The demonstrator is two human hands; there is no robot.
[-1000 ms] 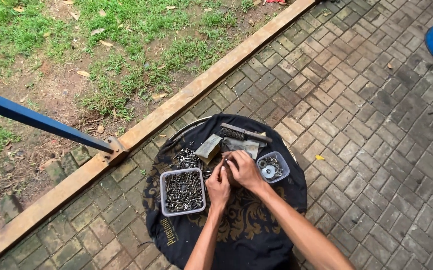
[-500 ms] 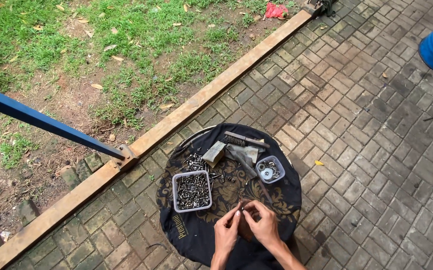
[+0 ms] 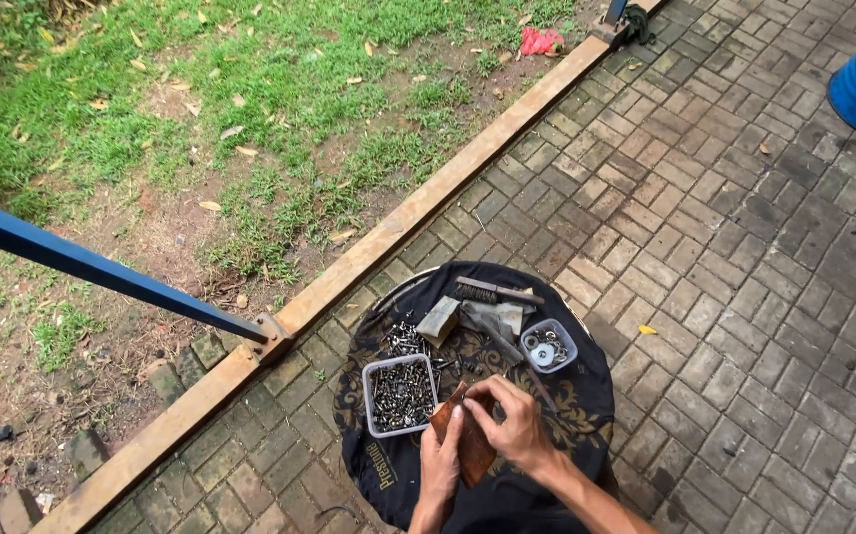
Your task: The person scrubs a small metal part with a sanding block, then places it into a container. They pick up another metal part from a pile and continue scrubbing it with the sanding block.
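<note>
Since half a second ago both hands have drawn nearer the body, and a brown sheet [image 3: 469, 442] now lies between them: left hand [image 3: 440, 463] pinches its lower edge, right hand [image 3: 513, 427] curls over the top. It looks thin, light and bendable, best held by its edges. Dark cloth [image 3: 586, 396] leaves room rightward; the screw tray [image 3: 400, 395] crowds the left.

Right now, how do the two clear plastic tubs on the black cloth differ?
The rectangular tub is larger and sits at the cloth's left side, near the left hand; the small tub is smaller, with rounded corners, and sits toward the right, beyond the right hand. The rectangular tub is packed with dark screws or bolts; the small tub holds only a few ring-shaped pieces, likely washers. Both are clear, open-topped and rest on the black cloth.
</note>
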